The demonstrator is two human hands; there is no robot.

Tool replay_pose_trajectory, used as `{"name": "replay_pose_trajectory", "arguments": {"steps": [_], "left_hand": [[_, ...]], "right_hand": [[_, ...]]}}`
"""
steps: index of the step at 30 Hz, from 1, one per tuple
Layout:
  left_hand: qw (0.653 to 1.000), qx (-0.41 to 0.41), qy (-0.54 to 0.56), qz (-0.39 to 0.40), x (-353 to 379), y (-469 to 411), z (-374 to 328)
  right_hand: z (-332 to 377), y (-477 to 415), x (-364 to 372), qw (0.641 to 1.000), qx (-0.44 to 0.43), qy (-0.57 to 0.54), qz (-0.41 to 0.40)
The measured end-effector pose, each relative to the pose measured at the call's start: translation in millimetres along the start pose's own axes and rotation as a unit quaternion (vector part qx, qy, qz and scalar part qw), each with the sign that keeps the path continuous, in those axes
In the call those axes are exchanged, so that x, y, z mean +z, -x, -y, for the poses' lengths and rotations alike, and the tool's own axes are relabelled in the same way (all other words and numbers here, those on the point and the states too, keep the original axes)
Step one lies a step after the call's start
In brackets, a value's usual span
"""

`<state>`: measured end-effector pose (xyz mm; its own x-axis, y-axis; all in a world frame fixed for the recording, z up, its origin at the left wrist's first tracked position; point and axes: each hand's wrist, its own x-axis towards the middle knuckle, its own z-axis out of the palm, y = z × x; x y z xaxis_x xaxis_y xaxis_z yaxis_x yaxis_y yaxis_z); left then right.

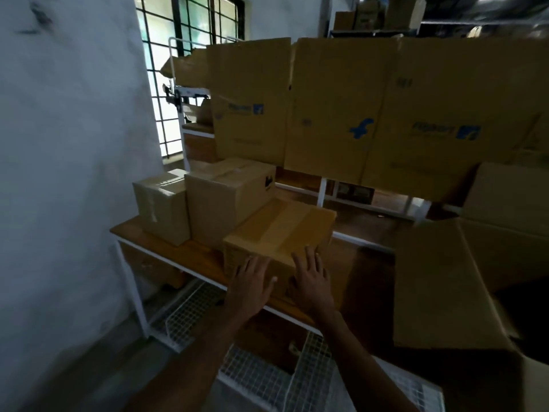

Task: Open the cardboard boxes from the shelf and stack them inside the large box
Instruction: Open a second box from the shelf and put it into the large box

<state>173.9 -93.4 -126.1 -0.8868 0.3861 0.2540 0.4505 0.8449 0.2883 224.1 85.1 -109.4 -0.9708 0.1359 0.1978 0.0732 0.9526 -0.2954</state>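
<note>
Three closed cardboard boxes sit on the wooden shelf [166, 248], which has a white metal frame and stands against a pale wall [68, 173]. The nearest box [282, 230] lies at the front edge, low and wide, with a strip of brown tape running across its top. Behind it stands a taller box [225, 197], and just beside that, on the left, a smaller box [162, 203] with a pale label on top. Both hands reach to the nearest box. The left hand [249, 281] lies flat with fingers spread against its front face, near the left corner. The right hand [310, 275] is also spread open, fingers resting on the front top edge; neither hand is closed around the box. Large flattened cartons [341, 108] with blue print lean upright behind the shelf. On the right, the large box [445, 278] stands open, one flap tilted toward the shelf. White wire baskets [267, 379] sit below the shelf, and a barred window [190, 22] shows at the back.
</note>
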Motion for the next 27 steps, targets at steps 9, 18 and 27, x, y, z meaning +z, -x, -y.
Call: {"name": "replay_pose_trajectory", "arguments": {"steps": [9,18,27], "left_hand": [[0.999,-0.04,-0.008,0.015,19.7,-92.0,47.2],[0.994,-0.094,-0.014,0.055,52.2,-158.5,112.9],[0.979,-0.16,0.072,0.107,58.5,-189.9,145.0]], "right_hand": [[-1.8,-91.7,52.8,0.993,0.098,-0.045,0.046],[-4.8,-135.6,99.3,0.975,0.204,-0.071,0.056],[5.7,-140.2,109.5,0.953,0.263,-0.149,-0.016]]}}
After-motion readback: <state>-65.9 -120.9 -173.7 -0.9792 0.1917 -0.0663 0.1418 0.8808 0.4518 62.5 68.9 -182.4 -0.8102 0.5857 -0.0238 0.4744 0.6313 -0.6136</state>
